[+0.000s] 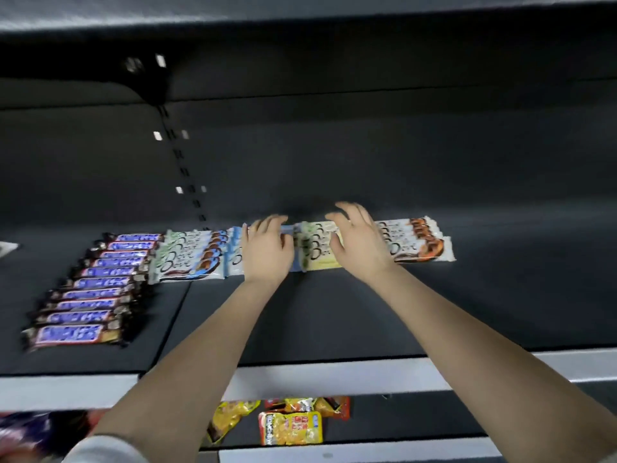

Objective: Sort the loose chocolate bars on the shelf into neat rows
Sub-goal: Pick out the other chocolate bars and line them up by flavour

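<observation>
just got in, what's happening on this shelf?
A person is lining up chocolate bars on the dark shelf. The left hand lies on the blue-edged white bars; the right hand, spread open, is over the yellow-edged bars beside them. The blue-wrapped bars at the left already sit in a neat row.

Black shelf (334, 312), slotted dark back panel (367, 145), pale front edge strip (334, 375).

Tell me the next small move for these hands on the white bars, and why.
Probably draw both hands inward to square the two middle stacks: the left hand lies on the blue-trimmed stack, the right hand spreads over the yellow-trimmed stack, flanked by the green-trimmed stack and the orange-trimmed stack.
</observation>
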The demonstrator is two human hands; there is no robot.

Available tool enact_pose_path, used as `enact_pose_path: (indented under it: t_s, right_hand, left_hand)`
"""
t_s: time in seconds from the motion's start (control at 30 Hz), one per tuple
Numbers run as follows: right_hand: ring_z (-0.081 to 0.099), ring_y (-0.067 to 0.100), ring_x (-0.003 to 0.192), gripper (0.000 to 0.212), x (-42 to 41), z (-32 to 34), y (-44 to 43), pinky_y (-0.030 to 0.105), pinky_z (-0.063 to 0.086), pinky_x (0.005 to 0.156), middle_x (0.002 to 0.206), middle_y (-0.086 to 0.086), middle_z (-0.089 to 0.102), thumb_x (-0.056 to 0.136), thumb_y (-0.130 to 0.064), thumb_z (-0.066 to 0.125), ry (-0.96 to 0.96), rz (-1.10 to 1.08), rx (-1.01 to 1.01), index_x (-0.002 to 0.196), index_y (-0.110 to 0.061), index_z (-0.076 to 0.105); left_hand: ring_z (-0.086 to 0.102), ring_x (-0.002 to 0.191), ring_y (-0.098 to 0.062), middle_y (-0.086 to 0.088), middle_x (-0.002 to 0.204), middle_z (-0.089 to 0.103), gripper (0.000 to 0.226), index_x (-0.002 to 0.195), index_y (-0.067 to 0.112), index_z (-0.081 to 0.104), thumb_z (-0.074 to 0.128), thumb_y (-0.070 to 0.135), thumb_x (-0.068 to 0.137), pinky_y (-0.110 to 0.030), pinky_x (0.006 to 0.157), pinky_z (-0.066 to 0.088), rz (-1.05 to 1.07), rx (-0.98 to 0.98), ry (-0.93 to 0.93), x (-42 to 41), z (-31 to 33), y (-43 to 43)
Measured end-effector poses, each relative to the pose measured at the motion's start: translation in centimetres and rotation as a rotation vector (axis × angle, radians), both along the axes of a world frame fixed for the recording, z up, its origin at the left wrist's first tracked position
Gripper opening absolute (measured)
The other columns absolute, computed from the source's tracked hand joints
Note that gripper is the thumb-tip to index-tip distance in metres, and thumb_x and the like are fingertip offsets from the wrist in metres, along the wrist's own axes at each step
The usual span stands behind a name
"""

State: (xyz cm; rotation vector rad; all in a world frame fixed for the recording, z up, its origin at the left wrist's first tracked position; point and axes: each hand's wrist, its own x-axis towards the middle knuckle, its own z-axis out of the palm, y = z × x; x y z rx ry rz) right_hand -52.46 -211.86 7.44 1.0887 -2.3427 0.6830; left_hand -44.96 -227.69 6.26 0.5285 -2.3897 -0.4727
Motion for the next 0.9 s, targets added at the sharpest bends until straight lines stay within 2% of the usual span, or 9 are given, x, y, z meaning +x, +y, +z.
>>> enact_pose_path:
  t_s: [0.1, 0.2, 0.3, 0.47, 0.67, 0.8, 0.9]
  right_hand:
    - [0.047, 0.033, 0.119, 0.040, 2.2, 0.3, -4.8, 0.040, 0.037, 0.103, 0.127, 0.016, 0.052, 0.082, -0.017, 0.043, -0.028, 0.080, -0.008, 0.116, -0.005, 0.058]
    - [0.045, 0.031, 0.122, 0.042, 4.4, 0.8, -9.2, 0.040, 0.036, 0.106, 0.131, 0.015, 0.049, 0.083, -0.013, 0.049, -0.041, 0.151, -0.013, 0.124, -0.004, 0.053]
    - [0.037, 0.027, 0.128, 0.045, 6.3, 1.1, -12.9, 0.034, 0.029, 0.108, 0.139, 0.011, 0.040, 0.089, -0.012, 0.049, -0.064, 0.217, 0.032, 0.134, -0.008, 0.043]
    - [0.048, 0.034, 0.115, 0.044, 9.5, 1.1, -18.8, 0.039, 0.038, 0.101, 0.131, 0.015, 0.049, 0.084, -0.009, 0.056, -0.054, 0.304, 0.020, 0.127, -0.005, 0.051]
    - [0.040, 0.025, 0.124, 0.041, 14.0, 1.1, -25.3, 0.034, 0.032, 0.105, 0.137, 0.007, 0.042, 0.090, -0.015, 0.049, -0.065, 0.413, 0.070, 0.131, -0.009, 0.047]
    - [0.044, 0.028, 0.121, 0.039, 16.5, 1.1, -29.6, 0.040, 0.038, 0.103, 0.136, 0.009, 0.044, 0.091, -0.015, 0.048, -0.061, 0.479, 0.094, 0.129, -0.007, 0.048]
    - [0.043, 0.026, 0.123, 0.039, 18.3, 1.3, -32.8, 0.035, 0.034, 0.104, 0.135, 0.010, 0.044, 0.092, -0.015, 0.047, -0.060, 0.530, 0.119, 0.130, -0.006, 0.048]
  left_hand:
    - [0.043, 0.124, -0.024, -0.002, 0.129, 0.057, 0.036, 0.122, 0.017, 0.057, 0.051, 0.017, 0.086, -0.040, 0.114, 0.015, 0.070, -0.031, 0.000, 2.7, 0.7, -4.0]
    - [0.043, 0.124, -0.024, -0.001, 0.129, 0.057, 0.036, 0.123, 0.017, 0.056, 0.052, 0.019, 0.087, -0.040, 0.114, 0.015, 0.137, -0.035, 0.000, 5.5, 1.2, -7.8]
    - [0.043, 0.125, -0.025, -0.001, 0.130, 0.056, 0.039, 0.124, 0.017, 0.056, 0.051, 0.018, 0.085, -0.042, 0.113, 0.018, 0.178, -0.047, -0.004, 8.4, 1.4, -11.1]
    - [0.047, 0.122, -0.026, -0.003, 0.129, 0.057, 0.038, 0.123, 0.016, 0.057, 0.051, 0.017, 0.085, -0.037, 0.109, 0.025, 0.245, -0.051, 0.012, 12.3, 2.0, -16.1]
    - [0.049, 0.116, -0.028, -0.006, 0.124, 0.059, 0.036, 0.118, 0.011, 0.060, 0.050, 0.010, 0.084, -0.034, 0.102, 0.034, 0.284, -0.008, 0.066, 16.9, 2.1, -21.2]
    - [0.047, 0.118, -0.029, -0.008, 0.126, 0.058, 0.039, 0.121, 0.010, 0.058, 0.047, 0.008, 0.084, -0.035, 0.102, 0.035, 0.328, 0.055, 0.063, 20.2, 1.5, -24.4]
    - [0.046, 0.119, -0.031, -0.010, 0.127, 0.057, 0.042, 0.124, 0.008, 0.056, 0.047, 0.006, 0.082, -0.034, 0.102, 0.034, 0.382, 0.078, 0.059, 22.8, 1.2, -27.0]
